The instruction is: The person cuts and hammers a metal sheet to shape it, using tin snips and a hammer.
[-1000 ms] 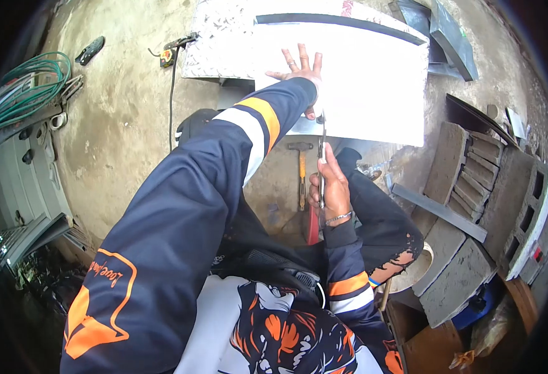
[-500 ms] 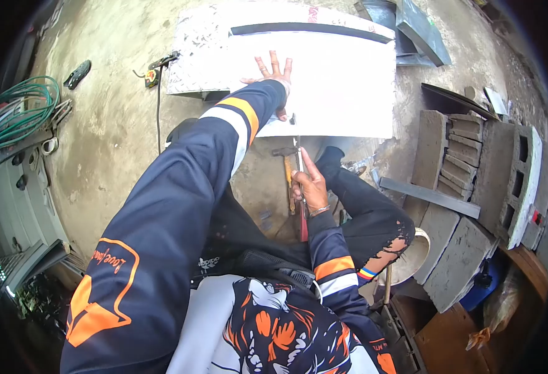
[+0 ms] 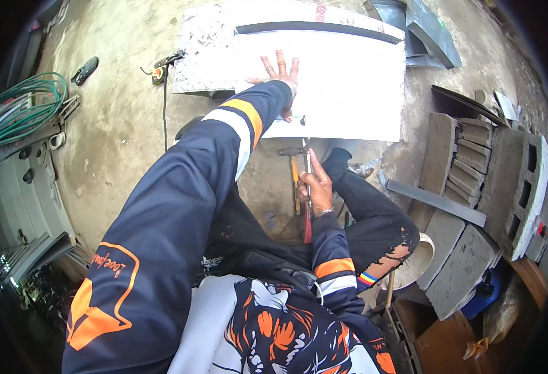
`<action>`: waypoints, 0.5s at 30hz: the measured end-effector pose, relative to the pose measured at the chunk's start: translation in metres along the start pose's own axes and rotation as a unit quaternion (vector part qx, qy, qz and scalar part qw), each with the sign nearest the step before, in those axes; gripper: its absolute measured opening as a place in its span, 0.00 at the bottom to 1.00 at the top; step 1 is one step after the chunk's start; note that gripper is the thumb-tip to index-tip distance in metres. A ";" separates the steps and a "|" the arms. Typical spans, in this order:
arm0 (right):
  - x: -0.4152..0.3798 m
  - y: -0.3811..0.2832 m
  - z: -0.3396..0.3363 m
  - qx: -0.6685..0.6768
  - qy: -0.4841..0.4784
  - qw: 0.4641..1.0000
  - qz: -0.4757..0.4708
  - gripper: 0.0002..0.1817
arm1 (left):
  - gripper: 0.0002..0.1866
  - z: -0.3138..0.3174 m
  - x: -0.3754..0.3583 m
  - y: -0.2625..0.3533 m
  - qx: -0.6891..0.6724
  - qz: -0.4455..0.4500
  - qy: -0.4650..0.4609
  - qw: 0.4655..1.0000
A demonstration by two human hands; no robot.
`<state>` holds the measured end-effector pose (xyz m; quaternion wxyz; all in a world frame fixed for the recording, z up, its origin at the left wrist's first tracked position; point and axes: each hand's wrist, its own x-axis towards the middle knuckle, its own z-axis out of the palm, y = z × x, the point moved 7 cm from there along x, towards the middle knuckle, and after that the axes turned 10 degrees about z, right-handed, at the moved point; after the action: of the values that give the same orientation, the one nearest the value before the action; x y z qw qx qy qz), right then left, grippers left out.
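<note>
My left hand (image 3: 280, 81) lies flat with fingers spread on a bright white sheet (image 3: 349, 87). The sheet rests on a low support. My right hand (image 3: 317, 187) is closed around what look like tin snips (image 3: 307, 153), long and metal with a red handle end (image 3: 307, 229). Their tip reaches the sheet's near edge, where a small dark piece shows on top. How the jaws sit on the sheet is too small to tell. A hammer (image 3: 295, 168) with a wooden handle lies on the floor just left of my right hand.
A tape measure (image 3: 158, 75) lies left of the sheet. Concrete blocks (image 3: 458, 262) and a metal bar (image 3: 436, 202) are at the right. Bent sheet metal (image 3: 433, 31) stands at the back right. A coiled green hose (image 3: 27, 103) and a shoe (image 3: 85, 70) are at the left.
The whole view has shifted slightly, so things sit a little further right. My left hand stays flat on the sheet and my right hand keeps its grip on the tin snips.
</note>
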<state>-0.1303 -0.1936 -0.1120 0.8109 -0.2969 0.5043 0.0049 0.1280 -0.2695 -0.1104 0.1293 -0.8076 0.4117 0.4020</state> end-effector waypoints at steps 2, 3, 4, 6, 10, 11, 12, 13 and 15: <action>-0.003 -0.002 0.000 0.014 -0.010 1.000 0.000 0.36 | 0.85 0.000 0.000 -0.001 -0.004 0.001 0.009 1.000; -0.004 -0.002 0.000 0.010 -0.017 1.000 0.004 0.37 | 0.85 -0.001 0.000 -0.001 -0.011 0.002 0.018 1.000; -0.005 -0.002 0.000 0.006 -0.023 1.000 0.009 0.37 | 0.85 -0.001 0.001 0.000 -0.011 0.002 0.018 1.000; -0.008 -0.005 0.005 0.018 -0.038 0.999 0.000 0.37 | 0.85 0.000 0.003 0.000 -0.010 0.003 0.003 1.000; -0.023 -0.019 0.017 -0.034 -0.079 0.996 -0.023 0.34 | 0.85 0.000 0.004 0.000 -0.014 0.001 0.021 1.000; -0.023 -0.018 0.017 -0.035 -0.079 0.996 -0.023 0.34 | 0.85 0.000 0.003 0.000 -0.014 -0.002 0.020 1.000; -0.021 -0.017 0.017 -0.042 -0.071 0.996 -0.029 0.33 | 0.85 0.000 0.003 -0.001 -0.013 -0.005 0.020 1.000; -0.018 -0.016 0.018 -0.048 -0.064 0.996 -0.033 0.32 | 0.85 0.000 0.003 -0.002 -0.013 -0.007 0.019 1.000; -0.018 -0.014 0.023 -0.033 -0.052 0.998 -0.023 0.32 | 0.83 -0.001 0.002 -0.001 -0.014 0.016 0.040 0.999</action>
<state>-0.1157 -0.1888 -0.0829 0.8256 -0.3343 0.4542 0.0181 0.1297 -0.2707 -0.1111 0.0951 -0.8183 0.4236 0.3766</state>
